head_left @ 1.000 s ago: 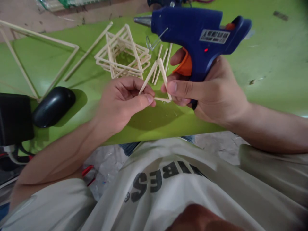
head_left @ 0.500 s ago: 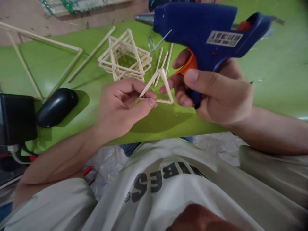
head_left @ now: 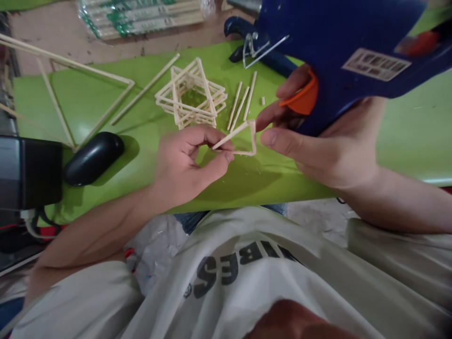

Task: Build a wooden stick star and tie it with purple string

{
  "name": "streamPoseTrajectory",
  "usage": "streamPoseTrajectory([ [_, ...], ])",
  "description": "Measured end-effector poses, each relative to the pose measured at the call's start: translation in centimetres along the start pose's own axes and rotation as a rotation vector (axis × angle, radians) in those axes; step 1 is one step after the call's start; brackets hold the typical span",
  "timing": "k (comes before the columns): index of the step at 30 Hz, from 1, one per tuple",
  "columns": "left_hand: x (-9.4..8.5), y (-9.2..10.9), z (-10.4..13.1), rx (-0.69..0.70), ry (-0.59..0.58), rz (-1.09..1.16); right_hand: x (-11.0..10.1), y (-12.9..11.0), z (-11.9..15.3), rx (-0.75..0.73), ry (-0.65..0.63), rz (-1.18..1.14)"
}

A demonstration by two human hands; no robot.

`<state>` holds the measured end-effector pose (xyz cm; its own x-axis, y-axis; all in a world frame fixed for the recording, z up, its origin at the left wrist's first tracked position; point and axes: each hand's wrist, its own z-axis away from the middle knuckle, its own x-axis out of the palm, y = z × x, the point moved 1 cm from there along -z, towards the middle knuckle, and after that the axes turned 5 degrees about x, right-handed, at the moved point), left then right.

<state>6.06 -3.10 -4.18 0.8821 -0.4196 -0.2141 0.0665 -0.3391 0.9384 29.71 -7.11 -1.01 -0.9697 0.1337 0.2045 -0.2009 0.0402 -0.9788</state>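
1. My left hand [head_left: 192,165] is narrowed in a pinch on one corner of a small stick triangle [head_left: 233,134]. The fingers partly hide that corner, so I cannot tell whether its ends meet. A light, steady pinch suits such thin sticks; squeezing could twist the frame.
2. My right hand [head_left: 339,155] is wrapped around the grip of a glue gun [head_left: 353,28], its fingers about the orange trigger [head_left: 305,96]. Its forefinger reaches the triangle's far corner; I cannot tell if it presses there. To square that joint, I should nudge gently and keep pressure off the trigger.
3. The gun's metal nozzle [head_left: 250,4] points left, away from both hands, and is cut off by the view's top edge. Its wire stand [head_left: 268,49] juts out and could snag.
4. Just beyond the triangle lie three loose sticks [head_left: 249,96]; to their left sits a stack of stick triangles [head_left: 208,89], easily bumped.
5. Farther left, a long stick [head_left: 144,89], a larger frame [head_left: 131,84] and a black mouse [head_left: 94,158] limit sideways movement.
6. The near edge of the green desk [head_left: 282,181] runs close below the hands. The wider room lies right, past the gun.
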Motion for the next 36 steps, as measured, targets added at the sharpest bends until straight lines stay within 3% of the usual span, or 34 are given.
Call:
streamPoseTrajectory([
  [4, 0.0, -0.8, 0.1, 0.074, -0.019, 0.001, 0.2, 0.3, 0.2, -0.033, -0.003, -0.004],
  [16, -0.1, -1.1, 0.3, 0.085, -0.043, 0.053, -0.2, 0.2, 0.4, -0.029, -0.043, 0.045],
  [22, 0.1, -0.7, -0.6, 0.184, -0.040, 0.169, -0.7, 1.4, 0.5, -0.176, 0.059, 0.043],
  [25, 0.2, -0.6, -1.0, 0.142, -0.006, 0.274, -0.8, 1.7, 0.3, -0.164, 0.101, 0.056],
  [36, 0.1, -0.7, -0.9, 0.055, 0.094, 0.289, -0.5, 1.5, 0.0, -0.187, 0.084, 0.011],
])
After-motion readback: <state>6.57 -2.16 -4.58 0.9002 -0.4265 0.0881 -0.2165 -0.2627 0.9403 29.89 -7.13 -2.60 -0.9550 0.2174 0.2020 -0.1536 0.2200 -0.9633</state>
